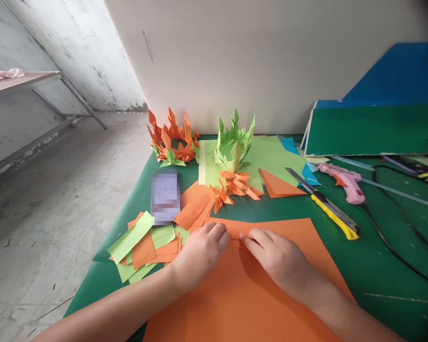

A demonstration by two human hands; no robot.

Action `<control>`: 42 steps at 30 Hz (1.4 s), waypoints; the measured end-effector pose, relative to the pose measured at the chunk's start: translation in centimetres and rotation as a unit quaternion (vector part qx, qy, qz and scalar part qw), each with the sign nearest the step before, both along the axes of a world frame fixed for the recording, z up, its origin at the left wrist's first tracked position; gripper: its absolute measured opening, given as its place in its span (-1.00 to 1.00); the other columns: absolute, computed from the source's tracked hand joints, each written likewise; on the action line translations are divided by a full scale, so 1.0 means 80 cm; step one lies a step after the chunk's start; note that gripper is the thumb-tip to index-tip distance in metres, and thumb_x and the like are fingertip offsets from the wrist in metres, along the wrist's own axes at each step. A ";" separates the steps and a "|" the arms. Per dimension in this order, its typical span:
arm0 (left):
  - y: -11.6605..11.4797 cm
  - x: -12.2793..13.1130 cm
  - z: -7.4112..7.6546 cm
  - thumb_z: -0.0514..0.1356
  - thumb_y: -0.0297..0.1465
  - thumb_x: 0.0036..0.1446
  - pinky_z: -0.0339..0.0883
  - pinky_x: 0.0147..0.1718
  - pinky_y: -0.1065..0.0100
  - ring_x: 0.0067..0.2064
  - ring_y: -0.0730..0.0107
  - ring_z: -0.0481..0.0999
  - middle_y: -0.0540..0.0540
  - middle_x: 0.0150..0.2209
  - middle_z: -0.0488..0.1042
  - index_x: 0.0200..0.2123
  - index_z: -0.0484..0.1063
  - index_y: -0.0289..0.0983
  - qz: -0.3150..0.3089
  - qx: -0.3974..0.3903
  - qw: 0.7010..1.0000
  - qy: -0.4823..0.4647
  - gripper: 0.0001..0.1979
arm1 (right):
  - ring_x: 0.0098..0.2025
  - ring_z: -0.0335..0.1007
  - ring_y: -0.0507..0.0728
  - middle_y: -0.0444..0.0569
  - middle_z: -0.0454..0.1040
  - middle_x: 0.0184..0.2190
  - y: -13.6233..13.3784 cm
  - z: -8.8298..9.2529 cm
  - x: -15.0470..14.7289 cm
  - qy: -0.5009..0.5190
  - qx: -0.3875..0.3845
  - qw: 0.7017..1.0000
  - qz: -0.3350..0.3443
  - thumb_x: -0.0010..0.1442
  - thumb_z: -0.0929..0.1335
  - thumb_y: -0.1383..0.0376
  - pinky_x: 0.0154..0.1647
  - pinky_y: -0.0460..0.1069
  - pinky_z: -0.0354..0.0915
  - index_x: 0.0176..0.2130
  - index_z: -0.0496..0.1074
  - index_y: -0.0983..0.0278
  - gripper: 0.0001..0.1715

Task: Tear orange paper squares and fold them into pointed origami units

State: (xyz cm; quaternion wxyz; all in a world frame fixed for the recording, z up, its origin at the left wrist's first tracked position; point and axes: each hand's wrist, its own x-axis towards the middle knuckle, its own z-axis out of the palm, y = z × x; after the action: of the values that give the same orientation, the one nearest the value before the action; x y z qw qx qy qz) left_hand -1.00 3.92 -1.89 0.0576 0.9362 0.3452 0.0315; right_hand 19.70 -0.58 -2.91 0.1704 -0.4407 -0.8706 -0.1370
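A large sheet of orange paper lies in front of me on the green table. Over its far part, my left hand is closed, its fingers curled and pinching at orange paper. Close beside it, my right hand is also closed, thumb and fingertips together on the same orange paper, where a thin crease or edge shows between the hands. Orange against orange, I cannot tell whether this is a separate small piece. Just beyond the hands lie folded orange paper flowers and a folded orange triangle.
Orange-and-green and green folded-paper crowns stand at the back. Paper pieces and a blurred rectangular object lie left. On the right are a yellow utility knife, a pink glue gun with its cord, and a green board.
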 end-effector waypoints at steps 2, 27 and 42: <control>0.000 0.000 0.004 -0.02 -0.65 0.19 0.28 -0.46 0.38 -0.36 0.35 0.36 -0.09 -0.31 0.41 -0.33 0.36 -0.26 -0.009 0.008 0.999 0.029 -0.76 | -0.46 0.29 0.09 -0.06 0.35 -0.51 -0.001 0.001 -0.001 -0.010 0.001 1.000 0.001 0.31 0.24 0.54 -0.48 0.03 0.05 -0.25 0.51 0.37 -0.73; -0.009 0.008 0.009 -0.17 -0.47 0.39 0.41 -0.28 0.38 -0.23 0.33 0.46 -0.13 -0.25 0.44 -0.07 0.41 -0.24 -0.041 -0.048 0.993 -0.097 -0.65 | -0.49 0.13 0.08 -0.10 0.24 -0.55 -0.005 -0.002 -0.006 0.013 0.018 1.000 -0.007 0.26 0.27 0.57 -0.47 0.01 -0.03 -0.44 0.38 0.32 -0.72; -0.006 0.008 0.004 -0.11 -0.47 0.38 0.32 -0.33 0.38 -0.32 0.36 0.44 -0.10 -0.28 0.46 -0.14 0.46 -0.22 -0.027 -0.026 0.995 -0.092 -0.67 | -0.45 0.19 0.07 -0.08 0.28 -0.49 0.003 0.009 0.013 0.094 -0.144 0.985 -0.006 0.29 0.19 0.51 -0.48 -0.01 -0.01 -0.32 0.48 0.29 -0.67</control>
State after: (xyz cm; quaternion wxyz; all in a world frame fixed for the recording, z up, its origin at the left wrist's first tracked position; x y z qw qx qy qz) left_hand -0.38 3.40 -1.59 0.1141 0.9367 0.3135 0.1065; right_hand 20.73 -0.32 -2.18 0.1857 -0.4770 -0.8585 0.0305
